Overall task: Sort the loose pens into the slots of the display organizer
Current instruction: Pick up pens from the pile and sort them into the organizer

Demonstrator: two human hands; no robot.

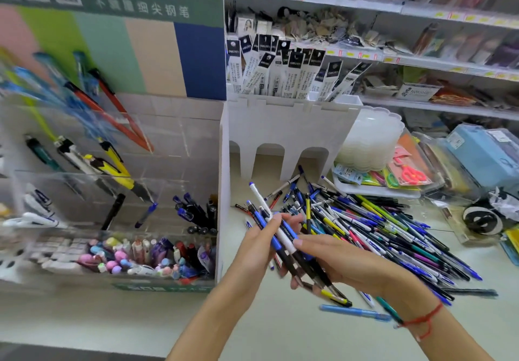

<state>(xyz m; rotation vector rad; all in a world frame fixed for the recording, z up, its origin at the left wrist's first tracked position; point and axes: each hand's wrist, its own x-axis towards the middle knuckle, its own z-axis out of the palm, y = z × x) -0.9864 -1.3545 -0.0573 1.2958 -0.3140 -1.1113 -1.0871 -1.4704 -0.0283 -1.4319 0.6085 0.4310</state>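
Note:
Between both hands sits a bundle of pens (283, 237), blue, white and black, slanting from upper left to lower right. My left hand (259, 245) grips the bundle from the left with fingers curled round it. My right hand (337, 262) holds the lower part from the right, thumb across the pens. Behind the hands a big pile of loose pens (379, 228) spreads over the counter. The clear tiered display organizer (118, 181) stands at the left, with several pens upright in its slots and a group of dark blue-capped pens (196, 214) in one slot.
A white castle-shaped holder (289, 127) with packaged refills stands behind the pile. A stack of clear trays (373, 141), scissors packs (410, 175) and a blue case (477, 155) lie at the right. Erasers fill the organizer's front bin (134, 256). Store shelves rise behind.

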